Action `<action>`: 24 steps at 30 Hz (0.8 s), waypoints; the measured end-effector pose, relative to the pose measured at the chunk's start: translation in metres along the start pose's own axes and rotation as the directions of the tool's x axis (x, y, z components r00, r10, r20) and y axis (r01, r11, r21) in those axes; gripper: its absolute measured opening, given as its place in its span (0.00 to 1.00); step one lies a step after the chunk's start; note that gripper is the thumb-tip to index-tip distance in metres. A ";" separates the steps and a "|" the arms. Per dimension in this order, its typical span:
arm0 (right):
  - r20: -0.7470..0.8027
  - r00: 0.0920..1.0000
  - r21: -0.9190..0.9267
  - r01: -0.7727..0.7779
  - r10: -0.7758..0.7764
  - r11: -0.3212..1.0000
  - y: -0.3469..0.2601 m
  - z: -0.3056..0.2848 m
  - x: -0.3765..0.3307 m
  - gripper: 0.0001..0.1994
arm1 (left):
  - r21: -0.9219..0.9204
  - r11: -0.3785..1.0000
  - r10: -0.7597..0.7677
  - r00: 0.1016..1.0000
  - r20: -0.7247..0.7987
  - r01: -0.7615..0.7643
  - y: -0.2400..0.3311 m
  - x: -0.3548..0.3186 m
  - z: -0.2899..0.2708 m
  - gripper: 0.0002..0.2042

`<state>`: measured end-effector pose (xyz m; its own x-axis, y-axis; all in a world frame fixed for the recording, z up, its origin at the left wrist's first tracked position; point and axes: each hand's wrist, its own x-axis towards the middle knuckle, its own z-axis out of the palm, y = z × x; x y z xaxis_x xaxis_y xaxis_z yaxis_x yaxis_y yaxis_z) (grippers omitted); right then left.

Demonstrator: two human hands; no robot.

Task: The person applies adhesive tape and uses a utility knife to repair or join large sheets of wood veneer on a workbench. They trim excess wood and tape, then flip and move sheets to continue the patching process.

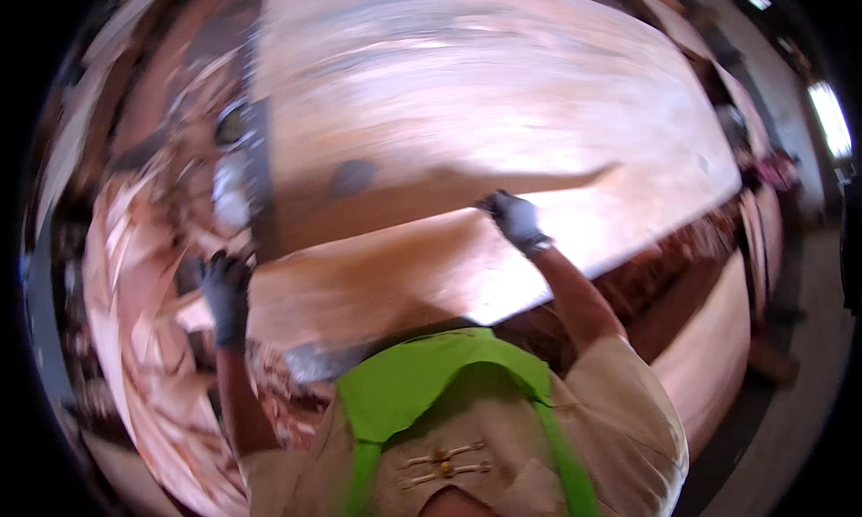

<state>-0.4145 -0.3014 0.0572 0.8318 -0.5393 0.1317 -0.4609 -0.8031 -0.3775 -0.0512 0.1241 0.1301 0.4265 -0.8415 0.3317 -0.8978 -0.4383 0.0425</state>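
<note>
A large, thin, tan sheet that looks like wood veneer (377, 279) lies across the near end of a broad pale stack (503, 104). Its raised edge slants up to the right and casts a shadow on the surface beyond. My right hand (516, 220), in a grey glove with dark fingertips, is closed over the middle of that edge. At the sheet's left corner is my left hand (224, 292), in a dark grey glove. Its fingers are bent against the corner, somewhat blurred. A dark grey patch (353, 177) marks the stack beyond the shadow.
Crumpled veneer scraps (148, 274) are heaped at the left, with more broken pieces (682, 256) under the stack's right side. A dark metal strip (259, 149) runs along the stack's left edge. A person in red (777, 168) is far off to the right.
</note>
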 end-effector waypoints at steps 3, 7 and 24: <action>-0.060 0.995 0.168 0.087 -0.078 0.982 -0.020 -0.001 0.007 0.05 | 0.103 0.994 -0.025 0.999 -0.034 0.028 -0.015 0.014 0.006 0.04; -0.043 0.988 0.193 0.157 -0.151 0.968 -0.028 0.008 0.073 0.05 | 0.136 0.986 -0.094 0.995 -0.045 0.100 -0.065 0.029 0.033 0.04; 0.054 0.997 -0.101 -0.056 0.062 0.993 0.000 0.073 0.240 0.12 | 0.030 0.934 -0.352 0.903 0.246 0.355 0.060 0.075 0.170 0.34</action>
<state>-0.1923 -0.4119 0.0215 0.8170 -0.5736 0.0584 -0.5361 -0.7930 -0.2894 -0.0549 -0.0193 -0.0031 0.7278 -0.6837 0.0528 -0.6839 -0.7180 0.1297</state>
